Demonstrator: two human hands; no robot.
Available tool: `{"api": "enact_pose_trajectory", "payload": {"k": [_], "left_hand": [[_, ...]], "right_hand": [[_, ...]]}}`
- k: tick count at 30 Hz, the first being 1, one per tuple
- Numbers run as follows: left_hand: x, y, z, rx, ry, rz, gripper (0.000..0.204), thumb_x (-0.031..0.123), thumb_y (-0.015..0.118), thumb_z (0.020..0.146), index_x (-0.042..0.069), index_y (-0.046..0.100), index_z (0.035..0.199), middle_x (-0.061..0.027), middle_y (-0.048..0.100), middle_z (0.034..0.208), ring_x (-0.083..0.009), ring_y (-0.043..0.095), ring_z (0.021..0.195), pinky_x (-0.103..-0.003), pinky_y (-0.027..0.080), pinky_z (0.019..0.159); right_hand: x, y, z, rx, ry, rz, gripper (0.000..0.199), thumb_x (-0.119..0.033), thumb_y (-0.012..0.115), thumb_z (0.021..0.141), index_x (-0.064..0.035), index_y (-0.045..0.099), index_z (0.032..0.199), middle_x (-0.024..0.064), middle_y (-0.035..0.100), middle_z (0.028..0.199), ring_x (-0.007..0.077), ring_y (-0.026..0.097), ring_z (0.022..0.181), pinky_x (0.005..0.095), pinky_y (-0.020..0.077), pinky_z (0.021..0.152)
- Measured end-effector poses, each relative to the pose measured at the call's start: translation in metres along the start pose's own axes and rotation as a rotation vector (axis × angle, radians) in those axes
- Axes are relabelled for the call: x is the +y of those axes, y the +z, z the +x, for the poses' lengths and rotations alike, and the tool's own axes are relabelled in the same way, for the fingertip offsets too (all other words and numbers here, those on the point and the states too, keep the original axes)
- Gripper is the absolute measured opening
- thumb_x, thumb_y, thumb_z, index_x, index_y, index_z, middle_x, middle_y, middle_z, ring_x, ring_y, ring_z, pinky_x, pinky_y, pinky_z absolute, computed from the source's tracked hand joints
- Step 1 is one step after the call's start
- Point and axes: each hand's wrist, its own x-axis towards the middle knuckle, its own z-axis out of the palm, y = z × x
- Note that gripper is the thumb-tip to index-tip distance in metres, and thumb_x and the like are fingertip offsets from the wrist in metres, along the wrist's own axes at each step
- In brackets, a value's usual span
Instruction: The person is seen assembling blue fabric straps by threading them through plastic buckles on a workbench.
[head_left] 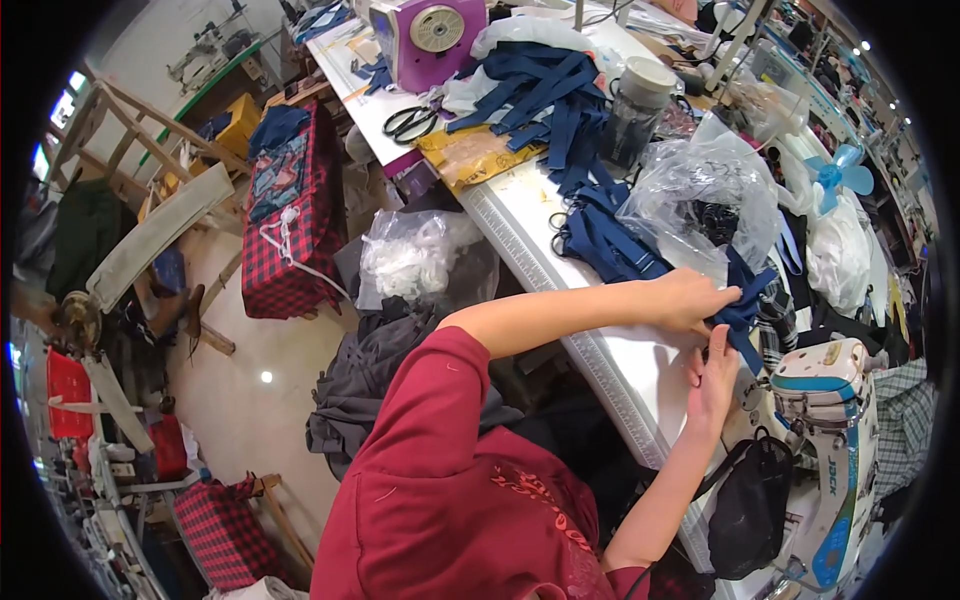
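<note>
My left hand point(690, 298) reaches across the white worktable point(620, 350) and pinches a dark blue fabric strap point(748, 305). Just below it, my right hand point(712, 378) has its fingers up against the same strap and holds its lower part. The strap is folded between both hands, right beside the head of a white and blue sewing machine point(825, 400). More dark blue straps point(605, 240) lie just behind my left hand.
A pile of dark blue straps point(550, 95), a clear plastic bag point(700, 185), a grey jar point(640, 100), black scissors point(410, 122) and a purple machine point(425, 35) lie farther along the table. A black bag point(750, 505) hangs by the sewing machine. Red plaid bundles point(290, 215) stand on the floor.
</note>
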Motion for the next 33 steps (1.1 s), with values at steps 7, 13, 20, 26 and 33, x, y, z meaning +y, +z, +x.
{"api": "enact_pose_trajectory", "payload": {"k": [7, 13, 20, 26, 33], "left_hand": [[-0.001, 0.005, -0.011, -0.040, 0.043, -0.034, 0.047, 0.022, 0.070, 0.065, 0.002, 0.044, 0.099, -0.0157, 0.060, 0.067, -0.0363, 0.060, 0.068, -0.043, 0.046, 0.057], [0.011, 0.006, -0.012, -0.003, 0.031, -0.094, 0.044, 0.016, 0.067, 0.066, -0.003, 0.044, 0.099, -0.0162, 0.060, 0.076, -0.0350, 0.061, 0.071, -0.043, 0.045, 0.059], [0.002, -0.028, -0.044, 0.172, 0.198, 0.079, 0.046, 0.024, 0.070, 0.066, -0.001, 0.055, 0.101, -0.0131, 0.061, 0.085, -0.0327, 0.060, 0.079, -0.040, 0.045, 0.078], [-0.103, -0.159, -0.079, 1.218, -0.146, 0.358, 0.008, 0.012, 0.056, 0.078, 0.005, 0.057, 0.082, -0.0104, 0.055, 0.078, -0.0276, 0.053, 0.075, -0.038, 0.042, 0.069], [-0.326, -0.208, -0.247, 0.600, -0.990, 0.933, 0.027, 0.025, 0.045, 0.086, 0.005, 0.063, 0.089, -0.0196, 0.062, 0.085, -0.0370, 0.059, 0.084, -0.047, 0.044, 0.075]], "right_hand": [[0.010, 0.000, 0.013, 0.067, 0.245, 0.483, 0.038, -0.041, 0.059, 0.086, -0.0039, 0.054, 0.078, -0.0002, 0.046, 0.059, 0.0061, 0.033, 0.044, 0.0196, 0.0225, 0.037], [0.011, 0.007, 0.011, 0.118, 0.133, 0.545, 0.029, -0.032, 0.051, 0.090, -0.0059, 0.059, 0.100, -0.0032, 0.045, 0.055, 0.0052, 0.034, 0.041, 0.0193, 0.0253, 0.036], [0.025, 0.002, 0.014, 0.025, 0.106, 0.804, 0.032, -0.023, 0.053, 0.089, -0.0054, 0.053, 0.117, -0.0006, 0.054, 0.077, 0.0048, 0.031, 0.046, 0.0178, 0.0281, 0.040], [0.017, 0.000, 0.012, 0.176, 0.128, 0.888, 0.017, -0.013, 0.055, 0.088, -0.0081, 0.053, 0.105, 0.0021, 0.058, 0.094, 0.0055, 0.034, 0.046, 0.0182, 0.0281, 0.039], [0.029, 0.007, 0.010, 0.060, 0.104, 0.806, 0.006, -0.018, 0.057, 0.087, -0.0125, 0.057, 0.088, -0.0069, 0.041, 0.063, 0.0015, 0.028, 0.043, 0.0166, 0.0232, 0.038]]}}
